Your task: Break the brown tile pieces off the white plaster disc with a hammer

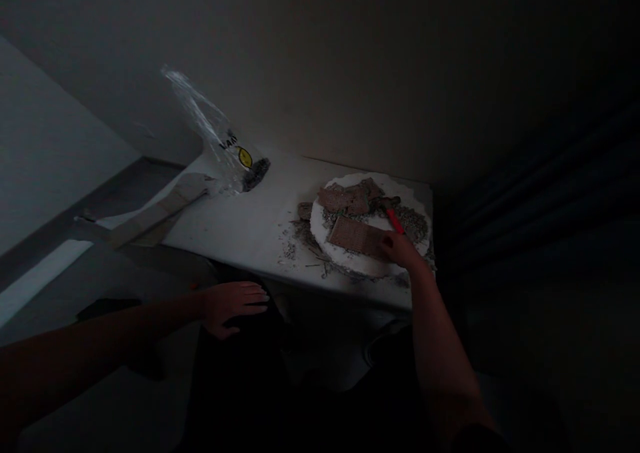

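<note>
My right hand (399, 248) is closed at the right end of a flat, brown, rectangular piece that looks like cardboard (356, 236), which lies on a round white board (320, 221). Its fingertips are partly hidden, but they seem to pinch the piece's edge. Just beyond the hand lies a tool with a red handle (395, 220); its dark head is too dim to make out. Another rough brown piece (345, 200) sits at the back of the board, among small grey-brown scraps (414, 226). My left hand (235, 306) rests flat on my leg, fingers stretched, holding nothing.
The white table (245, 230) stands against a wall. On its left are a clear plastic bag (220, 136) with a yellow label and dark contents, and a cardboard flap or box (155, 213). Loose bits (290, 246) lie left of the board. Dark curtain-like folds (540, 200) hang at right.
</note>
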Available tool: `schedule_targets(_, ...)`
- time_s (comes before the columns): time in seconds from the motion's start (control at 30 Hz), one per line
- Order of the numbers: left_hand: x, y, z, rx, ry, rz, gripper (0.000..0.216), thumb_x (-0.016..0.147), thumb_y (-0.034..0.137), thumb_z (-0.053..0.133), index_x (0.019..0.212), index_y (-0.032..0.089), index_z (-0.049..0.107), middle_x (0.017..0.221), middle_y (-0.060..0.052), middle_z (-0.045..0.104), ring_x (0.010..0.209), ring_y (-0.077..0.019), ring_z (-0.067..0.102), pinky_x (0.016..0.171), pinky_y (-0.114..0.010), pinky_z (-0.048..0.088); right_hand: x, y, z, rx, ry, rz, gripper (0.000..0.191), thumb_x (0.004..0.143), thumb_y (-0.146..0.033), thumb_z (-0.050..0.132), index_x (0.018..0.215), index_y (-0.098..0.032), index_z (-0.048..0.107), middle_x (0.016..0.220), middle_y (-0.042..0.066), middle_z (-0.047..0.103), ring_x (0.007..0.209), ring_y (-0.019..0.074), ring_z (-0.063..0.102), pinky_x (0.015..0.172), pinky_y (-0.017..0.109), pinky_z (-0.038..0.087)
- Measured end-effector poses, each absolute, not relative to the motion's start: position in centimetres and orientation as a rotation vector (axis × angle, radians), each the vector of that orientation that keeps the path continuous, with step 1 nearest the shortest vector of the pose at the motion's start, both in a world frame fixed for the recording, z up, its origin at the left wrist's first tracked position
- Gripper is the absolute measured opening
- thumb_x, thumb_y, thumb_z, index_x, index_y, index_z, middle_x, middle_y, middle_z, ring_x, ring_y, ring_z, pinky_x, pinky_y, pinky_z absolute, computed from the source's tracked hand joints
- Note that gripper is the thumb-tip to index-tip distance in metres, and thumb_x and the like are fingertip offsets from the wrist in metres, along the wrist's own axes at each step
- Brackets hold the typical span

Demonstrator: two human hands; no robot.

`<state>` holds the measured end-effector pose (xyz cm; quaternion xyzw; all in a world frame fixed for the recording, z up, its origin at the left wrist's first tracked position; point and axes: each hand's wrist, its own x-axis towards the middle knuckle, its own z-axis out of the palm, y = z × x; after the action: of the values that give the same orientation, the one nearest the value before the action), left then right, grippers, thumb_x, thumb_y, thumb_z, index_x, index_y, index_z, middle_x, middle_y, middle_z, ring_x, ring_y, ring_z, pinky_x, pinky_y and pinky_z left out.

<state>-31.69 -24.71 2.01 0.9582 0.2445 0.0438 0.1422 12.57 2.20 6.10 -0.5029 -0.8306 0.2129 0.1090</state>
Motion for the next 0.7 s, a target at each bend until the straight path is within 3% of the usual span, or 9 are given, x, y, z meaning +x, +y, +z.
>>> schedule_targets(0.1,-31.3,-24.2,2.2,2.754,0.691,0.104,0.071,0.074,0.034,0.055,0.142,0.015,0.044,0.133,-0.02,0.058,0.123,-0.0352,0.051,0.098,-0.054,0.044,12.1,1.4,5.5,-1.406,-2.65,0.673,0.014,0.086,-0.018,0.058,0.095,-0.013,0.068,0.091,0.008,0.071,0.082,0.0173,0.063,0.075,0.026,0.044)
schedule_targets(0.4,-30.7,-23.4,1.9,2.707,0.71,0.076,0.073,0.073,0.034,0.055,0.144,0.021,0.042,0.134,-0.019,0.059,0.123,-0.0361,0.052,0.097,-0.056,0.045,11.4,0.0,5.2,-1.379,-2.71,0.504,0.022,0.096,-0.02,0.052,0.113,-0.017,0.065,0.117,0.01,0.067,0.108,0.0191,0.061,0.092,0.029,0.044)
schedule_targets(0.7,-30.1,-22.7,2.2,2.76,0.664,0.094,0.073,0.072,0.033,0.056,0.142,0.016,0.044,0.132,-0.02,0.059,0.122,-0.0345,0.052,0.099,-0.053,0.044,10.4,-1.0,4.5,-1.478,-2.894,0.156,0.034,0.101,-0.02,0.032,0.122,-0.009,0.057,0.122,0.02,0.06,0.092,0.0244,0.066,0.084,0.036,0.047)
